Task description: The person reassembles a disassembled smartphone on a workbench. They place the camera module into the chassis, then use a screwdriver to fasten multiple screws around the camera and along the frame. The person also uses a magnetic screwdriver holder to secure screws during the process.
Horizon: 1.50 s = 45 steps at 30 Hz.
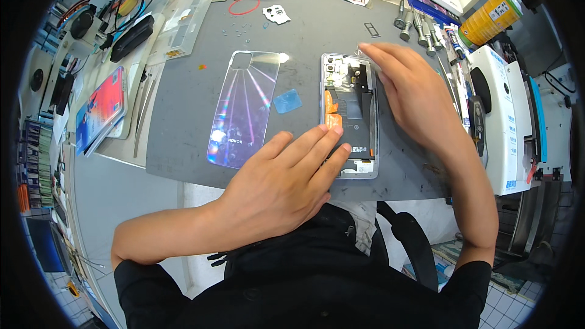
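An opened smartphone [354, 131], its battery and orange flex parts bare, lies on the grey mat. My left hand [286, 170] lies palm down across its lower left, fingers stretched out and fingertips on the phone. By the phone's upper right corner is my right hand [411, 88], its fingers close together and bent inward; the thumb and anything between them are hidden. A tiny wire loop [358, 50] shows beside its index fingertip; whether the hand holds it I cannot tell. Left of the phone lie a purple shiny back cover [241, 119] and a blue film piece [287, 102].
Beyond the phone lie a SIM tray [372, 30], a metal shield plate [276, 14], loose screws [234, 29] and a red band [244, 5]. Several screwdrivers [420, 26] and a yellow can [492, 18] stand right. A clear plastic box [194, 15] sits left.
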{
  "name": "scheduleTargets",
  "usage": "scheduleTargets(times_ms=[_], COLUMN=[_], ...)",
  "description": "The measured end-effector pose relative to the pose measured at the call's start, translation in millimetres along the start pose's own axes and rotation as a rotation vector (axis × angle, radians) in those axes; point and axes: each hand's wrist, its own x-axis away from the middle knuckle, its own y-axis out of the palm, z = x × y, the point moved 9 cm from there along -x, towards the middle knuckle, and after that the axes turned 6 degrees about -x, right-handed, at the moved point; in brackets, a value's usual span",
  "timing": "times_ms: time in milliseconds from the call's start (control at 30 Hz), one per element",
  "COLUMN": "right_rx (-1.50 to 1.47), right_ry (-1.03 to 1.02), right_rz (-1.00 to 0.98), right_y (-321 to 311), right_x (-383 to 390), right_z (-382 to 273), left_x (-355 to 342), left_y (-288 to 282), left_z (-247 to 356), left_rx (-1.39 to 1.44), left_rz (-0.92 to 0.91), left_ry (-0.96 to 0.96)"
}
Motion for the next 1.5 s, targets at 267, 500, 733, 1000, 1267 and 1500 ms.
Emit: scheduleTargets(times_ms=[267, 500, 733, 1000, 1267, 1500], right_rx=[-0.044, -0.154, -0.066, -0.054, -0.096, 0.211], right_ry=[0.030, 0.024, -0.031, -0.017, 0.085, 0.199], right_rz=[-0.067, -0.123, -0.071, -0.069, -0.077, 0.076], right_y=[10, 2, 3, 4, -1, -43], right_x=[-7, 18, 27, 24, 17, -13], right_z=[11, -2, -8, -6, 12, 91], left_x=[-5, 5, 10, 7, 10, 11], left_y=[-4, 0, 10, 18, 24, 17], left_z=[3, 14, 11, 9, 14, 16], left_rx=[0.012, 0.181, 0.207, 0.198, 0.078, -0.040], left_rz=[0.127, 0.145, 0.187, 0.116, 0.069, 0.194], left_ry=[-0.030, -0.022, -0.037, -0.063, -0.001, 0.051])
